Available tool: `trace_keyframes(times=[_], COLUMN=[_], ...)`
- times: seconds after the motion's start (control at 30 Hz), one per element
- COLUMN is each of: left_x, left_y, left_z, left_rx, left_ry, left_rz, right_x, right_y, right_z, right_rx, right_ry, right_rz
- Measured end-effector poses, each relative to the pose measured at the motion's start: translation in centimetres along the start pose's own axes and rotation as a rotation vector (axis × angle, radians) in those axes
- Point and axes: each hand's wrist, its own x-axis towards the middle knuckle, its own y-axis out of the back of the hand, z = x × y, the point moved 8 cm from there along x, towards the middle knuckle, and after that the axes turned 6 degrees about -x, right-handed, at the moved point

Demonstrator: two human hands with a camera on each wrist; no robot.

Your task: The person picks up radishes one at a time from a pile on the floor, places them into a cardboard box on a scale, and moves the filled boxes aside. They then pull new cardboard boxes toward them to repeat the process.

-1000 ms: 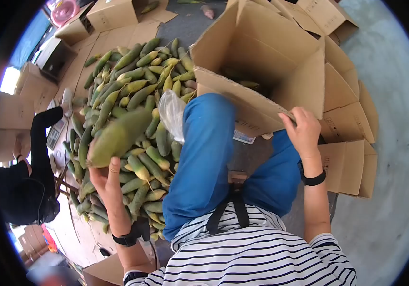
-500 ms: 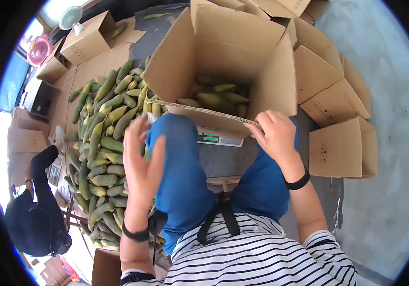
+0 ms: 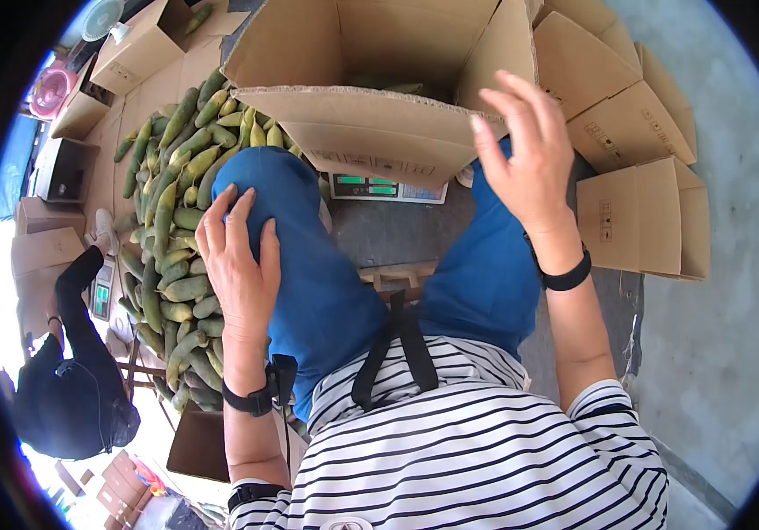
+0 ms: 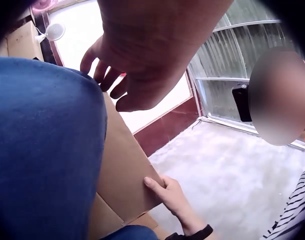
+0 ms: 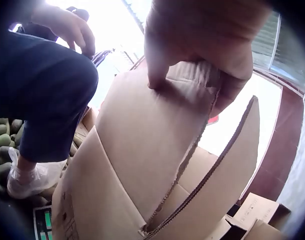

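Observation:
A tall, open cardboard box stands in front of the person's knees, with a green vegetable partly visible inside. The right hand is at the box's near right corner. In the right wrist view its thumb lies on the outer face of the flap and its fingers pass behind the edge, gripping it. The left hand rests on the left knee with fingers loosely spread and holds nothing. Beside that knee lies a large heap of long green vegetables, like big radishes.
Under the box sits a digital scale with green displays. More cardboard boxes stand along the right. At far left, another person in dark clothes sits near a second scale. A fan is at the back left.
A large green vegetable was in the left hand a second ago; that hand then let go and came back to the knee. The box appears higher in view, its inside less visible.

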Motion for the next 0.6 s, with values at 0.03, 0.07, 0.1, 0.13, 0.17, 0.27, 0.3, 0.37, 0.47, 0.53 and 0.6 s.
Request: trace_keyframes(times=[0.03,0.07,0.1,0.13,0.17,0.27,0.3,0.37,0.47,0.53,0.6], left_x=[0.0,0.1,0.2,0.2,0.2,0.0,0.0,-0.2,-0.4,-0.5,-0.6], left_y=[-0.1,0.0,0.0,-0.1,-0.2,-0.4,-0.4,-0.6,-0.7,-0.7,-0.6], left_z=[0.0,0.1,0.2,0.1,0.2,0.4,0.5,0.3,0.2,0.2,0.2], left_rx=[0.0,0.007,0.014,0.015,0.031,0.075,0.098,0.113,0.134,0.149,0.149], left_ry=[0.004,-0.006,-0.014,-0.009,-0.023,-0.049,-0.066,-0.058,-0.044,-0.034,-0.044], left_rz=[-0.006,-0.002,0.003,0.0,0.003,0.012,0.021,0.022,0.027,0.034,0.048], right_x=[-0.4,-0.7,-1.1,-1.6,-2.1,-3.5,-4.6,-7.0,-13.4,-13.6,-13.3], right_y=[0.4,1.0,1.6,2.0,2.4,2.4,1.9,-0.6,-6.0,-6.2,-6.2], right_z=[0.1,0.4,0.8,0.9,1.2,4.8,6.8,9.9,11.0,11.0,10.6], right_rx=[0.002,0.055,0.107,0.109,0.086,-0.058,-0.051,-0.186,-0.115,-0.085,-0.104], right_ry=[-0.002,-0.035,-0.069,-0.065,-0.076,-0.17,-0.265,-0.278,-0.286,-0.335,-0.305], right_rz=[-0.006,0.037,0.08,0.086,0.079,0.032,-0.024,-0.223,-0.583,-0.576,-0.56])
